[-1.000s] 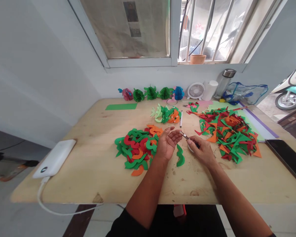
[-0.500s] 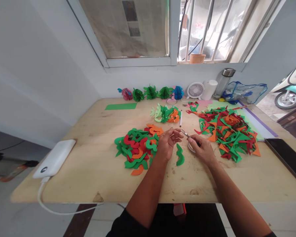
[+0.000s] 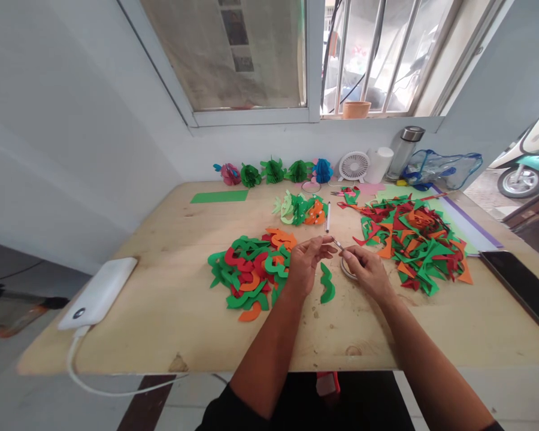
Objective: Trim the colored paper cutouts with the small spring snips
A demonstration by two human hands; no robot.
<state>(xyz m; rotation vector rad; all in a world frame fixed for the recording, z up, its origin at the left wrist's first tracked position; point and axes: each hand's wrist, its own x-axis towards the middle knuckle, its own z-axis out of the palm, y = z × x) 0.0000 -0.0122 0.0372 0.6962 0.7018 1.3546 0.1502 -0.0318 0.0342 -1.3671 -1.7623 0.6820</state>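
Note:
My right hand is closed on a small metal tool, whose slim tip points up and left. My left hand has its thumb and fingertips pressed together at that tip; anything between them is too small to make out. A roll of tape lies partly hidden beside my right hand. Between my wrists, a wavy green paper piece rests on the table. Left of my left hand is a pile of curved green, red and orange paper pieces.
Paper scraps are heaped at the right, near a black phone. A marker and dotted paper pieces lie ahead. Folded paper figures, a fan and a bottle stand by the wall. A white power bank is at the left.
My left fingers have closed in towards the tool's tip. The tool has shifted slightly right and down with my right hand, and the whole view has moved a little.

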